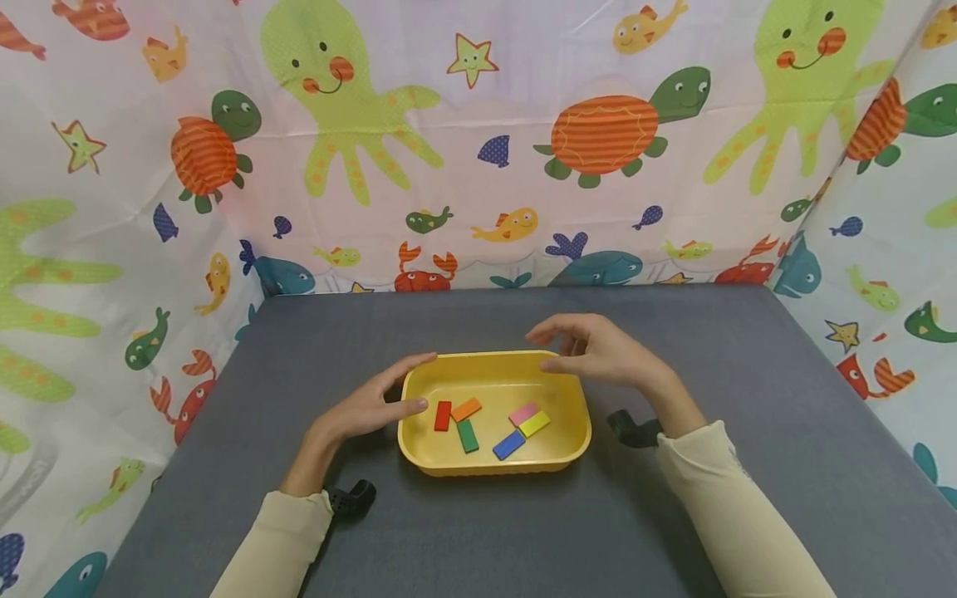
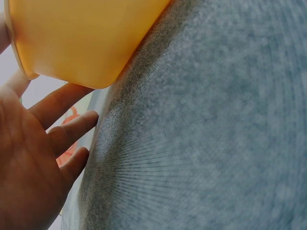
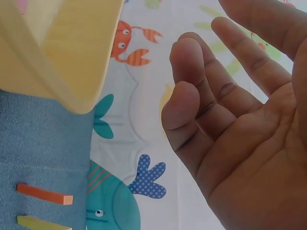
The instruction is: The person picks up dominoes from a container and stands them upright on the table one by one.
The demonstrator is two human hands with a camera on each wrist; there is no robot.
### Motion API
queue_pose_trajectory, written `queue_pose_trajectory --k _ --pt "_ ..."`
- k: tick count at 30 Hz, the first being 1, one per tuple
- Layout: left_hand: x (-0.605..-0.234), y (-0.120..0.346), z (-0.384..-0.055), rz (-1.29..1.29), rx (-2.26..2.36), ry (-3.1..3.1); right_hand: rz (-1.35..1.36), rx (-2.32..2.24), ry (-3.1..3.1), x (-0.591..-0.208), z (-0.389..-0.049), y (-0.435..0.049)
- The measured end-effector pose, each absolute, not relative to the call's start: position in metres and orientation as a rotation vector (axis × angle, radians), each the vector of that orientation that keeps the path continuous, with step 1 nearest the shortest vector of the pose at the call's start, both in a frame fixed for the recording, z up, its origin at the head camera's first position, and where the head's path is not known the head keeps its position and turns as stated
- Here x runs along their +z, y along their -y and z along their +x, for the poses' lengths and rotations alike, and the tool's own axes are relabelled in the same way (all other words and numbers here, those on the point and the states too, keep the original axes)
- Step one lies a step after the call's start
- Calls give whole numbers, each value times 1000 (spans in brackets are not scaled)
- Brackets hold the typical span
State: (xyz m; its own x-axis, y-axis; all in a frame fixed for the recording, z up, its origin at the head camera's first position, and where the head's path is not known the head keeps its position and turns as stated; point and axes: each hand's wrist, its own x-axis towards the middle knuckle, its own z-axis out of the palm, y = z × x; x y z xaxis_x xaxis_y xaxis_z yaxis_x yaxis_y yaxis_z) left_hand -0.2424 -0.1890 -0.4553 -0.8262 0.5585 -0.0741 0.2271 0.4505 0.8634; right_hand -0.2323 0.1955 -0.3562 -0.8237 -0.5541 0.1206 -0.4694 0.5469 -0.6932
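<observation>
A yellow plastic tub [image 1: 493, 463] stands on the table with several small flat blocks lying in it. A red block [image 1: 443, 416], an orange block [image 1: 467, 409] and a green block [image 1: 468, 435] lie at left. At right lie a pink block [image 1: 523, 414], a yellow block [image 1: 534, 424] and a blue block [image 1: 509, 444]. My left hand [image 1: 370, 403] holds the tub's left end, thumb over the rim and fingers outside. Above the far right corner hovers my right hand [image 1: 606, 353], fingers loosely bent and holding nothing.
In the right wrist view, an orange block [image 3: 45, 193] and a yellow-green block [image 3: 43, 223] stand on end on the table beyond the tub; the head view does not show them. A sea-animal curtain [image 1: 463, 100] encloses the grey table [image 1: 449, 540].
</observation>
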Motion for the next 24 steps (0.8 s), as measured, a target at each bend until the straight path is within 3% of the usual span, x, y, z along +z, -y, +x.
queue_pose_trajectory --k 24 --pt "-456 189 -242 653 1312 -2379 -937 -1088 -2587 -356 -234 -165"
